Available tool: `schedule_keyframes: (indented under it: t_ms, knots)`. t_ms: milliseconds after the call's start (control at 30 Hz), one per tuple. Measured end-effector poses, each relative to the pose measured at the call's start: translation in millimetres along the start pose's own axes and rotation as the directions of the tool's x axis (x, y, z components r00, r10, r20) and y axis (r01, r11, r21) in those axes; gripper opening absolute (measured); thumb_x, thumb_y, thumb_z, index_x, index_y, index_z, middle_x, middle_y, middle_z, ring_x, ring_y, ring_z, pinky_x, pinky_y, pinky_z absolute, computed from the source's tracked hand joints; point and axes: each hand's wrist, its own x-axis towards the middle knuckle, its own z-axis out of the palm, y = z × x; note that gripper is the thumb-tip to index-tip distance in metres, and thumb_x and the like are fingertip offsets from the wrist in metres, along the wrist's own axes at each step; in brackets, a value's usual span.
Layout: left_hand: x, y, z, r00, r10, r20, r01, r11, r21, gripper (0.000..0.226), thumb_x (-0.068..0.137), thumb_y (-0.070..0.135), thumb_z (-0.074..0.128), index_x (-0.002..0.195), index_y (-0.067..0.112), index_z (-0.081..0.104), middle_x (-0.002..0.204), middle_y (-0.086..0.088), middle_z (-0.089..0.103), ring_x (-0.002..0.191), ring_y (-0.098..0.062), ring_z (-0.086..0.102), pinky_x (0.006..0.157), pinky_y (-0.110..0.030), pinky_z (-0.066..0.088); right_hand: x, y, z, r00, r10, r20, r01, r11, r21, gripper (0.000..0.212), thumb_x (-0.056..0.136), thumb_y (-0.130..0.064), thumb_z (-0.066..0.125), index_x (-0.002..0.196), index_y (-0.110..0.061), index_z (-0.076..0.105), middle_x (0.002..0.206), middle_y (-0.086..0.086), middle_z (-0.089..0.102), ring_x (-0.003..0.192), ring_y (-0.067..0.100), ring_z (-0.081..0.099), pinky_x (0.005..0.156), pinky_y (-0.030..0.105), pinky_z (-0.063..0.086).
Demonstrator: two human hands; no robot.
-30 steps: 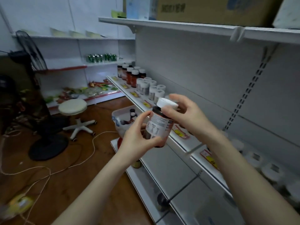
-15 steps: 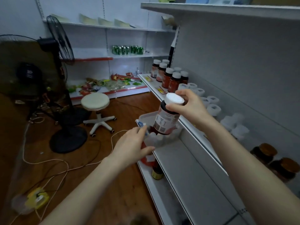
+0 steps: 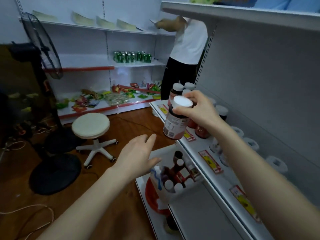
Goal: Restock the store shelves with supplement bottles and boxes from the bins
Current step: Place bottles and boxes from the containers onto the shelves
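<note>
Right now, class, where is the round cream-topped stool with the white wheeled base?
In the head view, the round cream-topped stool stands on the wooden floor left of centre, beside the black round fan base, in front of the low snack shelf.

The supplement bottle [image 3: 174, 126] under the fingers [image 3: 181, 112] of the right hand [image 3: 201, 110] is dark brown, with a white cap [image 3: 182, 101] and a white-and-pink label. Below them, the shelf price tags [image 3: 210, 161] are yellow on red.
</note>
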Motion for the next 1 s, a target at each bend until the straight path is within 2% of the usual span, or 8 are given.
schedule_keyframes:
  t_ms: [133, 233, 333, 400, 467, 567, 767, 1000]
  knots:
    - [61, -40, 10, 0.996, 0.088, 0.022, -0.089, 0.996, 0.017, 0.078, 0.088, 0.056, 0.045, 0.149, 0.019, 0.011, 0.150, -0.008, 0.027, 0.137, -0.021, 0.027, 0.107, -0.027, 0.029, 52, 2, 7, 0.996, 0.014, -0.084, -0.019, 0.998, -0.054, 0.057, 0.073, -0.023, 0.075, 0.120, -0.002, 0.051, 0.121, 0.012, 0.056, 0.105, 0.024, 0.056, 0.082, 0.035, 0.049]
    - [106, -63, 14, 0.981, 0.189, 0.038, -0.189, 0.982, 0.000, 0.078, 0.088, 0.057, 0.045, 0.148, 0.019, 0.012, 0.149, -0.008, 0.029, 0.136, -0.021, 0.029, 0.106, -0.026, 0.030, 81, 0, 13, 0.987, 0.072, -0.143, -0.080, 0.996, -0.048, 0.052, 0.074, -0.021, 0.075, 0.121, -0.011, 0.054, 0.112, 0.003, 0.056, 0.100, 0.016, 0.054, 0.076, 0.024, 0.043]
    - [146, -82, 15, 0.946, 0.314, 0.076, -0.313, 0.950, -0.019, 0.077, 0.088, 0.054, 0.049, 0.148, 0.015, 0.018, 0.142, -0.009, 0.038, 0.129, -0.023, 0.038, 0.101, -0.029, 0.036, 105, -2, 17, 0.956, 0.142, -0.257, -0.159, 0.986, -0.047, 0.038, 0.074, -0.021, 0.074, 0.108, -0.016, 0.060, 0.103, 0.002, 0.059, 0.097, 0.016, 0.057, 0.073, 0.024, 0.045]
    - [169, -95, 16, 0.913, 0.402, 0.074, -0.400, 0.916, -0.032, 0.077, 0.084, 0.049, 0.058, 0.144, 0.010, 0.029, 0.131, -0.015, 0.049, 0.119, -0.029, 0.048, 0.093, -0.033, 0.043, 118, -5, 17, 0.927, 0.201, -0.318, -0.222, 0.974, -0.032, 0.038, 0.074, -0.021, 0.074, 0.108, -0.021, 0.058, 0.101, -0.006, 0.056, 0.093, 0.010, 0.055, 0.074, 0.020, 0.045]
    - [191, -107, 19, 0.864, 0.499, 0.064, -0.501, 0.866, 0.005, 0.076, 0.072, 0.047, 0.073, 0.131, 0.004, 0.049, 0.109, -0.017, 0.062, 0.098, -0.033, 0.061, 0.076, -0.036, 0.052, 130, -5, 15, 0.892, 0.244, -0.380, -0.275, 0.961, -0.028, 0.044, 0.074, -0.020, 0.073, 0.114, -0.020, 0.056, 0.104, -0.008, 0.053, 0.096, 0.007, 0.051, 0.076, 0.019, 0.042]
    - [217, -118, 29, 0.807, 0.590, 0.032, -0.590, 0.805, 0.052, 0.077, 0.054, 0.047, 0.084, 0.113, 0.002, 0.063, 0.085, -0.014, 0.067, 0.071, -0.029, 0.066, 0.053, -0.032, 0.053, 146, -5, 11, 0.830, 0.281, -0.482, -0.340, 0.940, -0.038, 0.053, 0.074, -0.018, 0.073, 0.123, -0.015, 0.054, 0.110, -0.005, 0.052, 0.103, 0.007, 0.050, 0.079, 0.019, 0.041]
    - [244, -124, 47, 0.736, 0.676, 0.043, -0.676, 0.736, -0.008, 0.077, 0.048, 0.042, 0.088, 0.108, 0.000, 0.065, 0.085, -0.017, 0.068, 0.072, -0.033, 0.067, 0.056, -0.036, 0.056, 174, 4, -7, 0.744, 0.247, -0.621, -0.382, 0.920, -0.092, 0.045, 0.073, -0.018, 0.072, 0.115, -0.011, 0.056, 0.106, -0.002, 0.053, 0.099, 0.012, 0.053, 0.084, 0.026, 0.046]
    - [269, -125, 61, 0.715, 0.699, -0.006, -0.698, 0.715, -0.040, 0.070, 0.049, 0.038, 0.088, 0.103, 0.000, 0.066, 0.087, -0.019, 0.067, 0.077, -0.033, 0.066, 0.065, -0.038, 0.055, 225, 35, -26, 0.737, 0.198, -0.646, -0.405, 0.895, -0.188, 0.049, 0.074, -0.020, 0.070, 0.118, -0.009, 0.052, 0.107, -0.002, 0.047, 0.099, 0.013, 0.049, 0.076, 0.021, 0.040]
